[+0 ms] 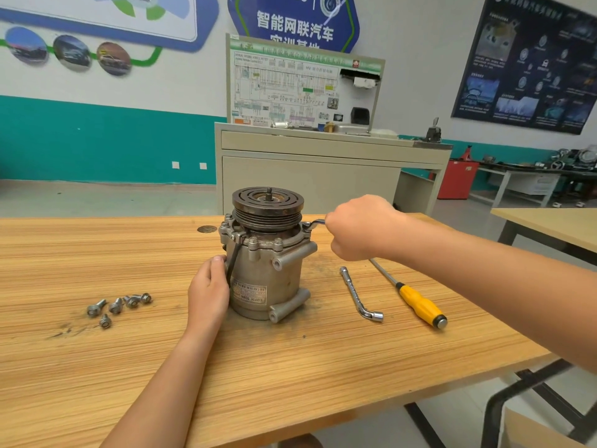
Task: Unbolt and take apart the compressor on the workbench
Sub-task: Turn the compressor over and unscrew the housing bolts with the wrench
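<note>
1. The grey metal compressor (pixel 258 279) stands upright near the middle of the wooden table (pixel 97 367), dark grooved pulley (pixel 268 205) on top, so its long axis is vertical.
2. Left hand (pixel 208 286) is curled against the body's left side, bracing it, thumb by the black cable (pixel 233 257).
3. Right hand (pixel 358 227) is fisted tight round a small silver wrench (pixel 315 223). The wrench head sits on a flange bolt at the housing's upper right edge, just left of the knuckles, handle roughly level.
4. So the right hand's the nearer one for that bolt, and I'd guess the swing is horizontal.
5. Five loose silver bolts (pixel 119 307) lie to the left. A bent chrome socket wrench (pixel 360 294) and a yellow-handled screwdriver (pixel 420 302) lie to the right.
</note>
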`<action>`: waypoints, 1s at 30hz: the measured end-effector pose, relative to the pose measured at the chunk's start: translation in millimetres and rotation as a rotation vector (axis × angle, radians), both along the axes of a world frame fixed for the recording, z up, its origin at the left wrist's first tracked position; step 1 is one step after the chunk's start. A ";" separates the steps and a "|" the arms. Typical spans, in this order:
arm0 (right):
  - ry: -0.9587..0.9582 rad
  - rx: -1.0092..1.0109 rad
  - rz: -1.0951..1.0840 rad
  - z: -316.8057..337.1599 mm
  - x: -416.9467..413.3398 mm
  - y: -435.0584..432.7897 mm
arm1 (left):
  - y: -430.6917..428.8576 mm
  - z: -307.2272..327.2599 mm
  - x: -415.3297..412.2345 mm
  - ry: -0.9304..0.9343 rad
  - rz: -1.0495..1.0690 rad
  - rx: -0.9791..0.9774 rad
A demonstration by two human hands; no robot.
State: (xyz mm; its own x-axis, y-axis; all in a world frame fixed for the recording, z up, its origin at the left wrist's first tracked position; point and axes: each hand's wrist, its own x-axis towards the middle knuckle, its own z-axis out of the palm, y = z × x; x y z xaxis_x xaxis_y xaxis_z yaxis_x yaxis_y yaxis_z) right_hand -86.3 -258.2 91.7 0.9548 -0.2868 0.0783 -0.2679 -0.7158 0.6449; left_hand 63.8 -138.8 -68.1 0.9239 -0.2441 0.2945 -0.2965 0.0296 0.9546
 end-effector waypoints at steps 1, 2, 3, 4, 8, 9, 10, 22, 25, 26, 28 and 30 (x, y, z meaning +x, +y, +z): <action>-0.006 0.014 0.005 0.7 0.8 -1.9 | 0.0 0.4 -0.3 0.000 0.002 0.004; -0.011 0.032 0.005 1.4 1.6 -4.6 | 0.1 0.8 -0.4 0.000 0.003 0.006; -0.017 0.055 0.007 2.2 1.9 -8.0 | 0.3 0.7 -0.1 0.002 0.003 0.006; -0.022 0.079 0.008 2.3 1.6 -11.3 | 0.4 0.3 0.3 0.004 0.003 0.005; -0.024 0.034 0.039 -5.1 -1.6 -17.1 | 0.1 -0.5 2.4 0.009 -0.004 0.000; -0.031 0.008 0.055 -7.6 -1.7 -17.5 | -0.2 0.0 2.1 0.011 -0.007 -0.002; -0.039 -0.007 0.069 -9.7 -1.4 -18.6 | -0.3 0.7 1.4 0.014 -0.007 -0.003; -0.203 -0.009 0.146 -26.6 35.9 -84.3 | -0.2 -2.4 4.0 -0.040 0.022 0.008; -0.333 0.065 0.240 -44.8 62.7 -89.9 | -0.8 -1.8 4.0 -0.050 0.018 -0.005; -0.397 0.083 0.295 -48.8 70.5 -87.8 | -1.1 -1.6 3.7 -0.050 0.016 -0.003; -0.550 0.109 0.455 -52.0 79.7 -85.7 | -2.0 -0.5 4.4 -0.049 0.022 0.007; -0.618 0.118 0.538 -51.0 79.5 -85.3 | -2.6 0.9 5.7 -0.049 0.026 0.008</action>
